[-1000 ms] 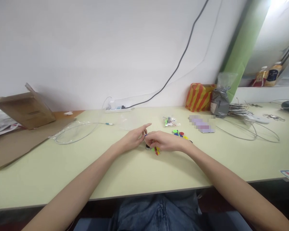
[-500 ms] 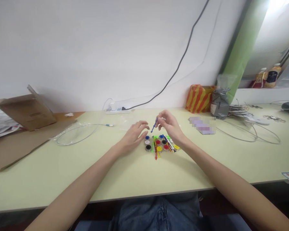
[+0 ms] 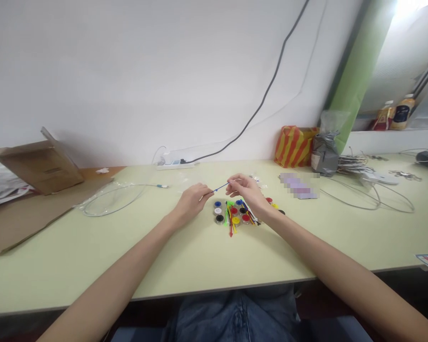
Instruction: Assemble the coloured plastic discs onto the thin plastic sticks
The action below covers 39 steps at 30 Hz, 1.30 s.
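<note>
A thin blue plastic arrow (image 3: 221, 186) spans the gap between my hands, slanted and raised over the table. My left hand (image 3: 193, 201) pinches its lower left end. At its upper right end my right hand (image 3: 247, 193) is closed with thumb and fingers together. Below lie several small round pieces with clear bases and coloured tops, among them a black one (image 3: 219, 218), a white one (image 3: 218, 211) and a yellow one (image 3: 236, 221). A red arrow (image 3: 230, 225) and other coloured arrows rest across them. My right hand and wrist hide some of the pieces.
Cardboard (image 3: 39, 209) with an open box lies left, near a coiled cable (image 3: 114, 204). A power strip (image 3: 174, 165) sits by the wall. To the right are a striped bag (image 3: 295, 146), a grey bag (image 3: 325, 154), a blurred purple item (image 3: 299, 186) and more cables.
My left hand has closed on the free end of the blue arrow, which has turned from steep to nearly level. My right hand has shifted slightly right and down, uncovering pieces at the right.
</note>
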Available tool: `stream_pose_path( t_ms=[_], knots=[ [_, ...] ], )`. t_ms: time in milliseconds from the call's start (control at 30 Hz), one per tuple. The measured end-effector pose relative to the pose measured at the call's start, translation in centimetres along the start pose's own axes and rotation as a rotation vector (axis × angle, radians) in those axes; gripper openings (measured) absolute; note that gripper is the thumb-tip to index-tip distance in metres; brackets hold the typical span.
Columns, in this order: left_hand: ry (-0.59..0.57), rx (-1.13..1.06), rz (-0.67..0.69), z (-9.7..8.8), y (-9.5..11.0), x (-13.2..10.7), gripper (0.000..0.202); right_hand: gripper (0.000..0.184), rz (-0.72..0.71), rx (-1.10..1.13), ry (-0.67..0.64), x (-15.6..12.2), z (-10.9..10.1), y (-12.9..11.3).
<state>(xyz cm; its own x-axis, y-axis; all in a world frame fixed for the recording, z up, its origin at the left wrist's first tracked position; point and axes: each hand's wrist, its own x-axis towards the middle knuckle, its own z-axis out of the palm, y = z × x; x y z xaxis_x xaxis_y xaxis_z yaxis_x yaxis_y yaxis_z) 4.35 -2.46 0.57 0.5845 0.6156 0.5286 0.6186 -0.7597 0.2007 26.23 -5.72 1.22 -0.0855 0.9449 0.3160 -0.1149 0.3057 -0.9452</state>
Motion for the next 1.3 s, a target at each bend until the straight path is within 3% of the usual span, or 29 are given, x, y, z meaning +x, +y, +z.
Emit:
stream_pose_path(
  t_ms=[200,333,467,567,767,933,1067,1300],
  knots=[
    [0.030,0.065,0.029,0.5,-0.6,0.0,0.025,0.023,0.004,-0.254,-0.074,0.5,-0.6,0.8],
    [-0.017,-0.022,0.000,0.5,-0.5,-0.1,0.027,0.015,-0.090,-0.571,-0.089,0.8,-1.2,1.4],
    [-0.119,-0.065,-0.028,0.2,-0.4,-0.2,0.031,0.019,-0.233,-0.915,-0.061,1.1,-1.6,2.1],
    [-0.144,-0.093,-0.059,-0.2,-0.5,-0.2,0.030,0.024,-0.232,-1.063,-0.098,1.3,-1.6,2.8],
    [-0.140,-0.014,-0.055,-0.9,-0.9,0.0,0.023,0.023,-0.267,-1.142,-0.124,1.3,-1.0,3.1],
    [-0.144,0.026,-0.024,-0.9,-1.4,0.0,0.024,0.023,-0.220,-1.092,-0.201,1.1,-0.7,2.8],
    [-0.148,0.047,0.021,-0.9,-1.5,-0.1,0.026,0.020,-0.263,-1.068,-0.262,1.1,-0.8,2.6],
    [-0.236,0.042,0.034,-1.4,-1.0,-0.1,0.029,0.027,-0.286,-1.155,-0.333,1.3,-0.9,2.2]
  ],
)
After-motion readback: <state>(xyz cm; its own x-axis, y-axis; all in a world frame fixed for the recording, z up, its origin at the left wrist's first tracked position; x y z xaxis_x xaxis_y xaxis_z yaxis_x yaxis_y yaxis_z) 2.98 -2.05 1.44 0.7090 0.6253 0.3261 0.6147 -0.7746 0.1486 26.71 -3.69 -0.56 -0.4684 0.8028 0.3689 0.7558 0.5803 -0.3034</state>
